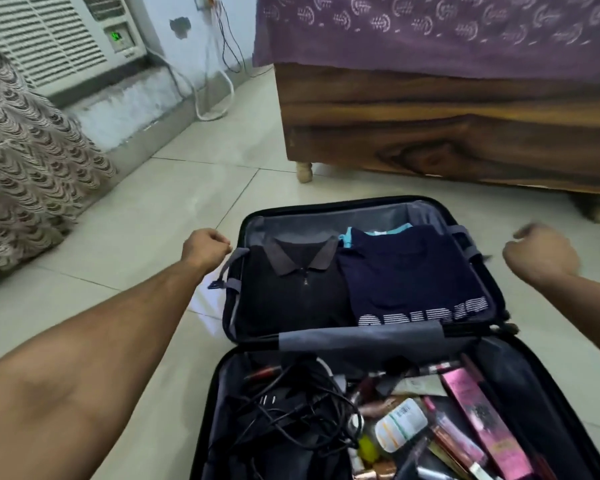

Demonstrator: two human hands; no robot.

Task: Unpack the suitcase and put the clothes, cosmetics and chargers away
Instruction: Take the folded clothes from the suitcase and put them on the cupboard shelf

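The black suitcase [492, 296] lies open on the floor. Its far half holds a folded black polo shirt [291, 292] and a navy printed T-shirt [409, 271] with a light blue garment under it. The near half holds tangled black charger cables [291, 410] on the left. On the right are cosmetics, among them a pink box [482, 414] and a white bottle [400, 424]. My left hand [205, 249] is curled at the suitcase's left rim, its fingertips at the grey packing strap [234, 261]. My right hand [537, 252] is curled and blurred right of the suitcase, holding nothing.
A wooden bed [447, 133] with a purple patterned cover stands just beyond the suitcase. A window air conditioner [56, 39] and hanging cables sit at the far-left wall. A patterned fabric [25, 174] hangs at the left. Pale tiled floor [174, 202] lies around the case.
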